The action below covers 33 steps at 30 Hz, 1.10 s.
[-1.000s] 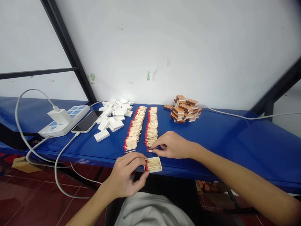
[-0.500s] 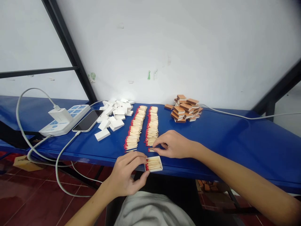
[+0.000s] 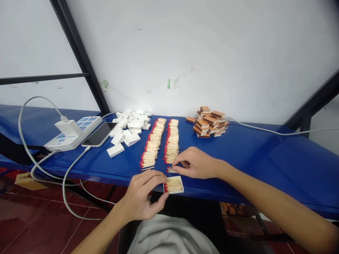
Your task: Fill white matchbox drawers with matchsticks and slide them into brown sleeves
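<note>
Little has shifted since a second ago: both hands sit where they were, and only the view has tipped slightly. The left hand (image 3: 144, 192) pinches the near-left end of a small white tray (image 3: 174, 185) filled with red-tipped matches, thumb and fingers closed on its edge at the counter's front lip. Just beyond the tray, the right hand (image 3: 196, 163) rests palm down, its fingertips drawn together on what looks like a few loose matches (image 3: 170, 170) at the near end of the right match row (image 3: 171, 141); the grip itself is partly hidden. A left match row (image 3: 153, 143) runs alongside. Farther back lie a heap of empty white trays (image 3: 129, 129) on the left and a stack of brown sleeves (image 3: 209, 125) on the right. A phone (image 3: 99, 134) and a power strip (image 3: 79, 131) sit at the far left of the blue counter (image 3: 265, 155), which stands against a white wall (image 3: 212, 53). Red floor tiles (image 3: 34, 218) show below.
</note>
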Tool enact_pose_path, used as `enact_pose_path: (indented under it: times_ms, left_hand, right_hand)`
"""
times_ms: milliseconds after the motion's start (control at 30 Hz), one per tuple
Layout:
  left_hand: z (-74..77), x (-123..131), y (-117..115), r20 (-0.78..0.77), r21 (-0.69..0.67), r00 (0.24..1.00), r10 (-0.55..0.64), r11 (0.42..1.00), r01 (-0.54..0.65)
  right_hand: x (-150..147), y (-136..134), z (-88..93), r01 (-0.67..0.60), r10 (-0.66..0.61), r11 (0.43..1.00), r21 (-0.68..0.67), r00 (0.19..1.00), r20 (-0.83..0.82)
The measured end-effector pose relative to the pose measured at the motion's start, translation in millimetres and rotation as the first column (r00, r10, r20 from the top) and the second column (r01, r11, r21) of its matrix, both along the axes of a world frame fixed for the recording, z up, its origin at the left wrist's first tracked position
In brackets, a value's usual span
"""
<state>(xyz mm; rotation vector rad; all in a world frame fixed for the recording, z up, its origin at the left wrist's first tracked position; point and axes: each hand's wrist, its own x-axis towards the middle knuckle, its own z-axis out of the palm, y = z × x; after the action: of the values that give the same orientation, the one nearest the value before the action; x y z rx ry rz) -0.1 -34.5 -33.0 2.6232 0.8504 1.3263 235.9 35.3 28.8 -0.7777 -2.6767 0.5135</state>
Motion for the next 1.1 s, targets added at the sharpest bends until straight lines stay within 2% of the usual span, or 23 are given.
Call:
enact_pose_path:
  times_ms: [133,300,633,1100]
  left_hand:
    - [-0.8,0.0,0.0,0.003,-0.009,1.0,-0.01,1.0,0.01]
    - [-1.6,-0.9,-0.5,0.0,-0.001,1.0,-0.008,1.0,0.008]
    - [-1.6,-0.6,0.6,0.001,0.019,1.0,-0.012,1.0,0.012]
    - [-2.4,0.5,0.7,-0.001,0.024,1.0,-0.013,1.0,0.013]
  right_hand:
    - [1.9,0.2,2.8,0.035,-0.034,0.999,0.024,0.999,-0.043]
    - [2.1,0.6,3.8,0.056,-0.058,0.996,0.074,0.998,0.025]
    - [-0.5,-0.2,5.6,-0.023,0.022,1.0,0.004,0.998,0.058]
    - [-0.6,-0.5,0.2,-0.027,0.026,0.999,0.026,0.999,0.041]
